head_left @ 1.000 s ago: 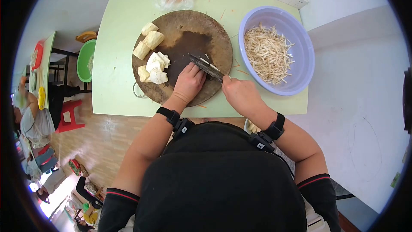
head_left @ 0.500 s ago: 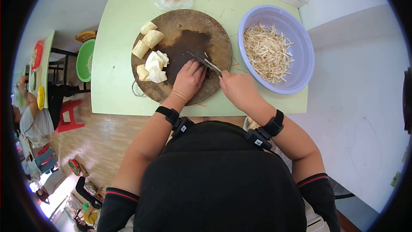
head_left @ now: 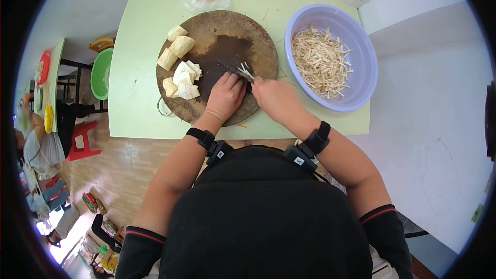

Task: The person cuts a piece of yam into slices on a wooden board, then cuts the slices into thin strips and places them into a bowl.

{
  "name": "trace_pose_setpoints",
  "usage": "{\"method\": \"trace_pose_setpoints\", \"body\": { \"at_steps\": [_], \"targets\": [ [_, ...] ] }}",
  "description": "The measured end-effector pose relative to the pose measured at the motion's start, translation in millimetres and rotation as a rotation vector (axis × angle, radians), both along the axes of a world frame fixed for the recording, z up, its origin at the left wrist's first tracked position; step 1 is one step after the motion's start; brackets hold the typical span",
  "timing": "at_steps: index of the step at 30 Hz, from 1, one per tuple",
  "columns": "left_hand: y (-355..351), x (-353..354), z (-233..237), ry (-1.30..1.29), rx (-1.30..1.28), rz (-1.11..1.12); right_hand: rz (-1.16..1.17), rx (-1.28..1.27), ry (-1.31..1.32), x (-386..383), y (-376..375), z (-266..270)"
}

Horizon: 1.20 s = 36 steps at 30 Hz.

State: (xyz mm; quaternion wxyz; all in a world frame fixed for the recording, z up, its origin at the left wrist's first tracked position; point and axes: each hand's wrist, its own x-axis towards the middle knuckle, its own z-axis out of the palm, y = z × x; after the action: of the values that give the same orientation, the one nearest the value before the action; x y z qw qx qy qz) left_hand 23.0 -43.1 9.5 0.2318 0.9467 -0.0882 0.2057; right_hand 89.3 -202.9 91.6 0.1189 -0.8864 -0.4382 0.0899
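Board [head_left: 227,28] — right hand [head_left: 276,98], knife [head_left: 233,68] now nearer left hand [head_left: 226,95]

The left hand [head_left: 226,95] lies palm down with its back to the camera, fingers bent forward and bunched close, their tips hidden under the knuckles. The right hand [head_left: 274,98] sits just beside it, closed in a tight grip with the knuckles up and the thumb side turned toward the left hand. Both forearms are bare. The left forearm [head_left: 173,173] runs almost straight back to the body, while the right forearm [head_left: 349,168] comes in at an angle, elbow held wide. Each wrist carries a black strap: the left strap [head_left: 200,136] and the right strap [head_left: 316,138].
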Motion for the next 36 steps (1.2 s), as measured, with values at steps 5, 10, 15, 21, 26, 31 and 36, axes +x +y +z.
{"method": "trace_pose_setpoints", "body": {
  "at_steps": [5, 10, 15, 21, 26, 31, 36],
  "targets": [
    [-3, 4, 7, -0.156, -0.065, 0.001, -0.112, 0.04, -0.022, 7, -9, 8],
    [0, 1, 2, -0.106, -0.033, -0.005, -0.035, -0.009, 0.036, -4, -28, 17],
    [0, 0, 0, -0.068, -0.026, -0.014, -0.019, -0.066, 0.075, -10, -31, 18],
    [0, 1, 3, -0.086, -0.018, -0.007, 0.008, -0.036, 0.057, -7, -11, 7],
    [-2, 3, 7, -0.094, -0.096, -0.009, -0.097, 0.045, 0.026, 5, 0, -8],
    [-3, 2, 6, -0.147, -0.065, 0.019, -0.065, 0.035, 0.041, -2, -25, 9],
    [-2, 1, 5, -0.096, -0.052, 0.016, 0.006, -0.037, 0.092, -6, -34, 20]
  ]
}}
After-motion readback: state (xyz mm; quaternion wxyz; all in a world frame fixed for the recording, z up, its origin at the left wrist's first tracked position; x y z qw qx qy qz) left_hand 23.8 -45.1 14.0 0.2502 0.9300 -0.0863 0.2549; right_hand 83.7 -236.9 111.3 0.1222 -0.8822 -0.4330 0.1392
